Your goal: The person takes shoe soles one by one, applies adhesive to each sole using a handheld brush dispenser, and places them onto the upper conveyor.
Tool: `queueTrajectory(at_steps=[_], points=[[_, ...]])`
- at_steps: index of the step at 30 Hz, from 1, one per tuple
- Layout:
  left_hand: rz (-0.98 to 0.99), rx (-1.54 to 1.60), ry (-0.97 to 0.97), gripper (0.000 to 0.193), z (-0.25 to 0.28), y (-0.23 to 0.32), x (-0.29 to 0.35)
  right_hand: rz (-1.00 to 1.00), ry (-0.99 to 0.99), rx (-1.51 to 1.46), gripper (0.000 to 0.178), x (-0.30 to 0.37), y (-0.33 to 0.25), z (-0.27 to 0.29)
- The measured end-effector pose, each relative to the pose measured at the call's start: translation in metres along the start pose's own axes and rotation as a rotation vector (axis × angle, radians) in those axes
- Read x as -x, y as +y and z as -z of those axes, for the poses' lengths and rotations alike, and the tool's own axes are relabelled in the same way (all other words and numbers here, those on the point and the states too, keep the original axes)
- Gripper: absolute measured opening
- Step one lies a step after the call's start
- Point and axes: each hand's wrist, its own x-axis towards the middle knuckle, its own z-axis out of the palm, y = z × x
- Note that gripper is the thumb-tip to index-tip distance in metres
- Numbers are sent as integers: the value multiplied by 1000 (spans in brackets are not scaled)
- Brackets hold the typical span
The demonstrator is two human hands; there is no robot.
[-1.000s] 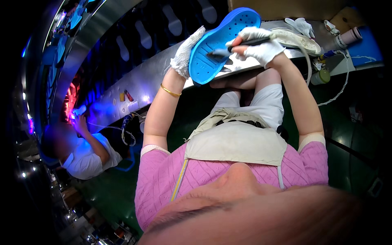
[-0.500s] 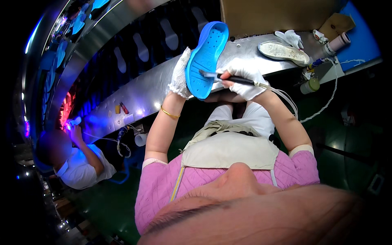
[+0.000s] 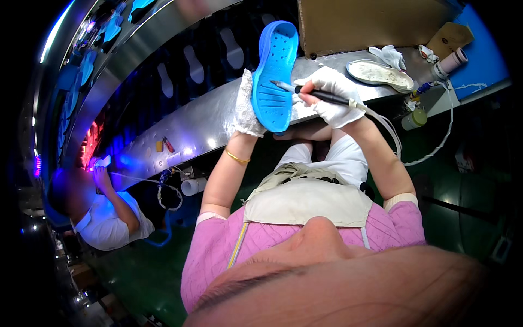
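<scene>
My left hand (image 3: 249, 106), in a white knit glove, grips the left side of a blue shoe sole (image 3: 275, 76) held up over the bench edge. Small holes dot the sole's toe and heel, and grooves run across its middle. In my right hand (image 3: 333, 98), in a white glove with bare fingertips, is a brush (image 3: 327, 96) with a dark handle. Its tip lies at the grooved part of the sole. From the handle's rear end a pale tube (image 3: 384, 122) curves down to the right.
A metal bench (image 3: 215, 117) runs along the front; beyond it several soles stand on a dark conveyor (image 3: 204, 49). A white-lined sole (image 3: 378, 74), crumpled cloth (image 3: 389, 56) and a pink roll (image 3: 453, 60) lie to the right, near a cardboard sheet (image 3: 370, 24). A co-worker (image 3: 111, 218) sits at left.
The sole has shifted slightly up and turned a little in my left hand. My right hand has moved slightly, bringing the brush tip higher, to the top of the grooves.
</scene>
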Motion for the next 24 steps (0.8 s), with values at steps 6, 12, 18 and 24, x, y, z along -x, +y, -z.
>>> queueTrajectory(at_steps=[6,12,18,24], points=[[-149,98,-98,69,21,-7,-10,-71,-77,-116,14,21,-15,-57],[-302,-173,-47,35,30,-15,-2,-188,129,-283,9,-6,-8,-32],[-269,-98,-146,54,35,-29,-8,96,-7,-96,15,-4,-11,-51],[-46,185,-172,76,-3,-19,19,195,327,-83,14,-37,19,-18]])
